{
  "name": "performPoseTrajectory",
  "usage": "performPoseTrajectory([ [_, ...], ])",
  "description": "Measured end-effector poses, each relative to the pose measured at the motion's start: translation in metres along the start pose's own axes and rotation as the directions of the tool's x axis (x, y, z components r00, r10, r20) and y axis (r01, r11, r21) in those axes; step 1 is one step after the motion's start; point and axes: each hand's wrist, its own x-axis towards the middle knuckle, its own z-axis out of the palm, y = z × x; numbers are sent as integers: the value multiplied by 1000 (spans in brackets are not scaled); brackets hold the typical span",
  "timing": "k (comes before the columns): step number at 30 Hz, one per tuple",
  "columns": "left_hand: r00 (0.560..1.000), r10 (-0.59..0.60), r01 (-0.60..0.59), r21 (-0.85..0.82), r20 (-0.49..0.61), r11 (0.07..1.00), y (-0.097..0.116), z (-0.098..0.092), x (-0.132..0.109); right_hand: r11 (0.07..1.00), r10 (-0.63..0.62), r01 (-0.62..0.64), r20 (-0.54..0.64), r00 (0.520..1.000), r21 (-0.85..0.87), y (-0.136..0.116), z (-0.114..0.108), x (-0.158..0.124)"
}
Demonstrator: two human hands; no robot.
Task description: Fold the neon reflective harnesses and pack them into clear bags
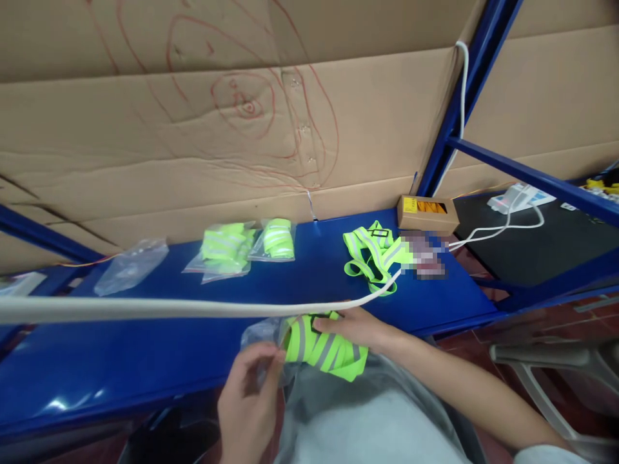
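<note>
Cable (193,308); L hand (251,383) pinching bag (258,330), R hand (355,324) gripping strap (333,353) nr table (145,351) edge; room behind.

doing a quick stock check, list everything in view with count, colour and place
table: 1, blue, centre
strap bundle: 1, yellow-green and grey, lower centre
near bag: 1, transparent, beside strap bundle
loose straps: count unclear, yellow-green and grey, table's right
bagged bundles: at least 2, yellow-green, table's back
far bag: 1, transparent, table's left
box: 1, brown, table's back right
cables: count unclear, white, foreground and right
device: 1, white, far right
cardboard: several panels, brown, red drawing, behind
frame: several bars, blue, both sides
chair: 1, greyish, lower right
left hand: 1, bare, at near bag
right hand: 1, bare, holding strap bundle
</note>
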Motion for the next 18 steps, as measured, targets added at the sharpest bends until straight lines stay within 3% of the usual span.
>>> performPoseTrajectory([
  [2,985,164,-164,6,-43,986,3,3,-2,977,-146,141,-25,989,-158,-2,4,-3],
  [4,934,356,-354,65,-14,933,3,7,-1,922,-241,221,-25,970,-317,-6,7,-6],
  [7,883,467,-469,163,55,868,-1,13,4,855,-292,239,-46,955,-460,-8,6,-6],
  [9,849,517,-528,204,109,824,-5,16,7,860,-280,216,-72,957,-462,-4,2,-2],
  [12,820,535,-572,267,201,776,-11,20,12,913,-248,184,-137,959,-365,10,-5,7],
  [18,916,311,-400,598,252,694,-24,30,20,942,-237,151,-274,932,-300,24,-4,17],
])
